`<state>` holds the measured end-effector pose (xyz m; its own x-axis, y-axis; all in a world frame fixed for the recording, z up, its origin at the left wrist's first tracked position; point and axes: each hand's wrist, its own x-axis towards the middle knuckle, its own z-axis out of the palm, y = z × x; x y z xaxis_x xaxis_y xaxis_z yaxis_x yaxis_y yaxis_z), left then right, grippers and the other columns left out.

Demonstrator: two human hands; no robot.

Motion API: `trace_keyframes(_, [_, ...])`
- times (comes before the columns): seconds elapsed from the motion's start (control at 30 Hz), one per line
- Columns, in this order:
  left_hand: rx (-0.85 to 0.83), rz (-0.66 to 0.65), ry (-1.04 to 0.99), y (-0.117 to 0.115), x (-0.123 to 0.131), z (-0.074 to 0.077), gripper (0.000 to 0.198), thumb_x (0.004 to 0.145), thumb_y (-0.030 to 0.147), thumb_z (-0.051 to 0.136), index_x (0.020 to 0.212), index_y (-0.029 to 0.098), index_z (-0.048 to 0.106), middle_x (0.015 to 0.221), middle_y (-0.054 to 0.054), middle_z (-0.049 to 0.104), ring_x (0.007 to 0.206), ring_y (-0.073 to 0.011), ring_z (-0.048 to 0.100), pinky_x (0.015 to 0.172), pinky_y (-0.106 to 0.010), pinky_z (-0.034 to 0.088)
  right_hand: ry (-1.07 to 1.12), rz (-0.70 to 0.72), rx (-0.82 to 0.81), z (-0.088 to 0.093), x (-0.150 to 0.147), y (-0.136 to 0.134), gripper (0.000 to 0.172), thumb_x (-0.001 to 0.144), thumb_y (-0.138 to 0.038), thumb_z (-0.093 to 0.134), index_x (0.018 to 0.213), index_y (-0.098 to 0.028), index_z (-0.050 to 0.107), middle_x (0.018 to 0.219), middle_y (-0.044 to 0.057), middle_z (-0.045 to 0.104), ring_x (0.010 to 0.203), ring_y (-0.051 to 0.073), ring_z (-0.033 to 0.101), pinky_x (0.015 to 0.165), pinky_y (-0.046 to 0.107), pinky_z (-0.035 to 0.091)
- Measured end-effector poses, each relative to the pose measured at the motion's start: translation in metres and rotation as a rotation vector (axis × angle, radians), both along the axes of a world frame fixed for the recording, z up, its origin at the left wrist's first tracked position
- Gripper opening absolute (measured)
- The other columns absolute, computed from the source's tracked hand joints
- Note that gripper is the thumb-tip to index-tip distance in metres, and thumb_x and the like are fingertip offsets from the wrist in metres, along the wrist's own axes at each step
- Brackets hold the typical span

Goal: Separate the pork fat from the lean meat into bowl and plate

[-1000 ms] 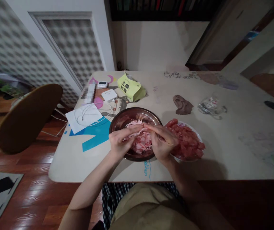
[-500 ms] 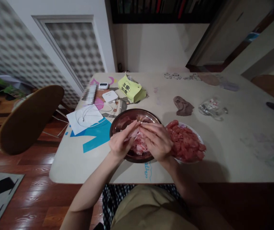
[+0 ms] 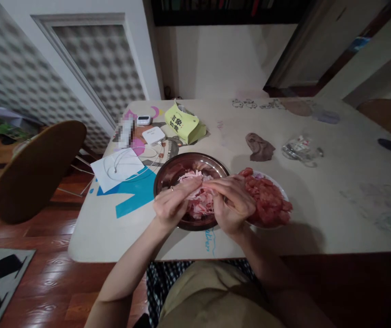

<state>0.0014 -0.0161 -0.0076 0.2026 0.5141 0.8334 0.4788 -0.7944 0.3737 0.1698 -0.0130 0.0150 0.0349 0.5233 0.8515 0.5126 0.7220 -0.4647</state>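
A steel bowl (image 3: 163,169) stands near the table's front edge with pale pink, shredded-looking strips of meat (image 3: 200,206) inside. Above it, my left hand (image 3: 172,202) comes in from the left, fingers long and pressed together. Opposite, my right hand (image 3: 233,200) has its fingers closed toward the thumb. The fingertips of both hands meet over the middle of the bowl; anything pinched there is too small or hidden to make out. Touching or close to the bowl's right side, a white plate (image 3: 286,193) bears a heap of red meat chunks (image 3: 266,202), partly behind my right hand.
Behind the bowl lie a yellow-green packet (image 3: 185,125), a white box-shaped device (image 3: 153,135) with a cable, and a paper sheet (image 3: 117,169). A brown cloth (image 3: 260,146) and a crumpled clear plastic bag (image 3: 301,148) lie farther right. A wooden chair (image 3: 38,171) stands at the left.
My right hand has shifted slightly right and its fingers have flattened. My left hand has lowered a little, fingertips still meeting the right. The view has moved slightly.
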Motion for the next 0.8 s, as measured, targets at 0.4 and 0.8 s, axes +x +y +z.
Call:
trace_keyframes(0.4, [-0.112, 0.024, -0.162, 0.005, 0.002, 0.002, 0.038, 0.092, 0.011, 0.064, 0.128, 0.021, 0.07, 0.122, -0.007, 0.077, 0.11, -0.0183, 0.076, 0.099, -0.028, 0.061, -0.101, 0.145, 0.055, -0.007, 0.007, 0.013, 0.037, 0.089, -0.006, 0.069, 0.117, -0.028, 0.074, 0.108, 0.005, 0.079, 0.104, 0.02, 0.074, 0.091, 0.039, 0.063])
trace_keyframes(0.8, [-0.208, -0.009, -0.159, 0.002, 0.002, -0.001, 0.034, 0.089, 0.016, 0.071, 0.122, 0.025, 0.075, 0.115, -0.004, 0.078, 0.1, -0.0182, 0.079, 0.087, -0.025, 0.065, -0.049, 0.1, 0.021, -0.004, 0.002, 0.004, 0.031, 0.09, -0.005, 0.063, 0.105, -0.028, 0.078, 0.092, 0.0, 0.081, 0.088, 0.017, 0.077, 0.086, 0.036, 0.059])
